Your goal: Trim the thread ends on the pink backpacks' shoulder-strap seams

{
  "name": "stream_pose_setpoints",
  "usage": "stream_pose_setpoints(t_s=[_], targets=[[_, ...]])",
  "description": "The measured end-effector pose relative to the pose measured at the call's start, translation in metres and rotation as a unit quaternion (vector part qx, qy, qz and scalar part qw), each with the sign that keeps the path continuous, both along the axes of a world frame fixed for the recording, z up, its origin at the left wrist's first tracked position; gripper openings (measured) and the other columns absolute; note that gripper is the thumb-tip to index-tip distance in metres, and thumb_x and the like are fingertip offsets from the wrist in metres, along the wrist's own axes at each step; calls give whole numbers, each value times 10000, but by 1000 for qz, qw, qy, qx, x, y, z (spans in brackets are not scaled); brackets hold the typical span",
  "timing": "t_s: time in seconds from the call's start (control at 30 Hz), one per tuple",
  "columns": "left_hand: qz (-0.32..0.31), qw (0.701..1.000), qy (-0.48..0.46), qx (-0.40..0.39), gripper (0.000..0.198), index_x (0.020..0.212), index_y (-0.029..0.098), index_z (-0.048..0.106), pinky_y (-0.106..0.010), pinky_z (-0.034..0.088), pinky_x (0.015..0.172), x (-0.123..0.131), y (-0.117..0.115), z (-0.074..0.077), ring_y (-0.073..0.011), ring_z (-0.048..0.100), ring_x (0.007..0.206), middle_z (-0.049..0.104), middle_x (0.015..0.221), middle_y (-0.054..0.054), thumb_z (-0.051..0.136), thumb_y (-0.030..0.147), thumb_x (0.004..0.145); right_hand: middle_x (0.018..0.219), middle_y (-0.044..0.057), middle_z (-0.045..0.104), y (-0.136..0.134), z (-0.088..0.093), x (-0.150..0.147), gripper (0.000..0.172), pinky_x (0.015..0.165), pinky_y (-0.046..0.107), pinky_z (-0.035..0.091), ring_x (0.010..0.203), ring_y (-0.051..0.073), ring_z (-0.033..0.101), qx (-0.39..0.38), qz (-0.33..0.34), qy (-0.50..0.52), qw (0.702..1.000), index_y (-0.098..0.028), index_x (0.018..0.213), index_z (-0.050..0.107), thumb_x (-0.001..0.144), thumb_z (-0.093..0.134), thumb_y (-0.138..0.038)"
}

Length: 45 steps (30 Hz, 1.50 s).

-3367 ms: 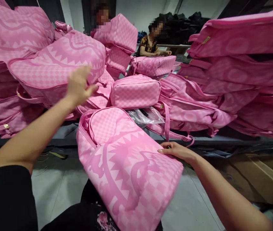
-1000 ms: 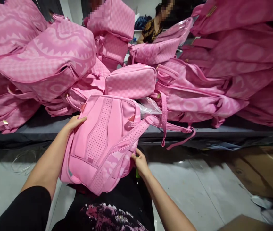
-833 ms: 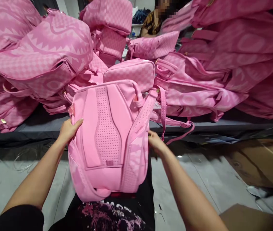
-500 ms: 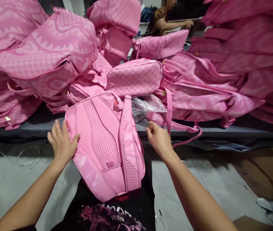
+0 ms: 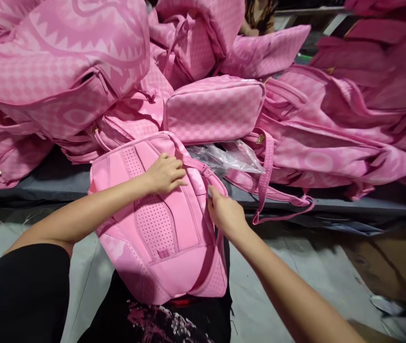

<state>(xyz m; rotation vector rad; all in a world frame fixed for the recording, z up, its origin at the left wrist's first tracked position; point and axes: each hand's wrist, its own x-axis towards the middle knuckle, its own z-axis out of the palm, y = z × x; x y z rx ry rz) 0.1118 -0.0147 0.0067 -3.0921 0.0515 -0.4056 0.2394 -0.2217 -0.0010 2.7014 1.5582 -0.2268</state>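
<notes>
A pink backpack [image 5: 185, 228] leans upright on my lap, its padded back panel and perforated strip facing me. Across the upper part of that panel lies my left hand [image 5: 167, 174], fingers loosely bent and a little apart, holding nothing. On the bag's right side, my right hand [image 5: 226, 212] is closed on the shoulder strap [image 5: 215, 180], which arches away from the panel. The lower part of this strap runs down toward the bag's bottom corner.
Pink backpacks [image 5: 92, 81] are heaped on the dark table [image 5: 67, 174] ahead, with more on the right [image 5: 331, 138]. A checkered pink pouch [image 5: 213, 112] and clear plastic [image 5: 224, 157] sit behind my bag. A loose strap [image 5: 267, 181] hangs over the table edge. Cardboard [image 5: 392, 262] lies at right.
My left hand has moved from the bag's left edge onto its back panel. My right hand has taken hold of the shoulder strap, which now bows outward. The view has shifted slightly.
</notes>
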Motion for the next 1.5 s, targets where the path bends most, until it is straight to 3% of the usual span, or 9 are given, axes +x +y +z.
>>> stream_pose_setpoints(t_s=[0.17,0.33,0.43,0.57,0.67,0.87,1.03,1.23,1.5], targets=[[-19,999,40,18,526,840,177,706,-435,340,924,0,8,-1,-229,532,890,664,867,-81,405,566,1025,916,134,784,2,-26,-7,416,655,308,481,811,263,755,-12,-20,27,999,-188,1330,630,1004,372,-206],[70,989,71,106,583,902,183,712,-476,212,1164,-19,62,32,-229,484,1123,658,1039,-51,360,634,1016,916,144,784,-6,-50,-8,360,630,300,456,790,254,750,-59,-12,74,995,-175,1199,697,992,404,-197],[114,987,63,95,570,921,172,700,-542,212,1164,-27,64,41,-256,486,1127,645,1030,-57,462,690,951,886,130,777,-8,-45,-4,357,606,299,438,741,246,731,1,-24,76,997,-174,1191,704,995,410,-220],[66,997,37,23,681,854,181,656,-529,333,1056,-33,37,19,-256,520,938,638,891,-73,559,852,787,932,106,753,5,-21,-2,330,665,290,439,794,214,691,243,43,23,969,-144,1161,697,1035,420,-271],[70,993,-94,17,680,759,211,590,-512,331,1019,-39,21,-4,-236,515,856,639,831,-67,378,845,877,847,82,712,26,-5,0,294,650,278,384,771,179,631,297,165,-37,940,-148,947,708,1045,458,-269],[0,955,-292,44,442,786,223,583,-433,357,987,-35,17,-22,-210,546,864,668,800,-39,329,467,1053,863,72,686,73,19,6,160,563,300,258,788,182,602,171,309,-104,930,-170,924,689,1008,555,-198],[-22,939,-341,38,439,799,210,571,-403,392,967,-30,22,-26,-191,561,829,671,765,-23,317,441,1072,874,56,713,99,36,10,149,561,324,197,714,175,613,56,379,-42,923,-177,988,677,1024,541,-229],[-19,937,-349,23,461,781,201,580,-397,409,950,-30,22,-31,-189,552,811,680,761,-29,314,437,1075,952,51,760,116,47,7,106,576,313,228,755,186,676,-18,384,-8,923,-192,1018,678,990,582,-226],[-15,935,-354,36,474,762,196,575,-385,401,947,-30,22,-35,-186,551,816,678,773,-28,307,430,1077,968,101,775,112,42,-18,233,614,324,335,872,261,734,-61,283,-20,957,-195,1057,702,1001,476,-209]])
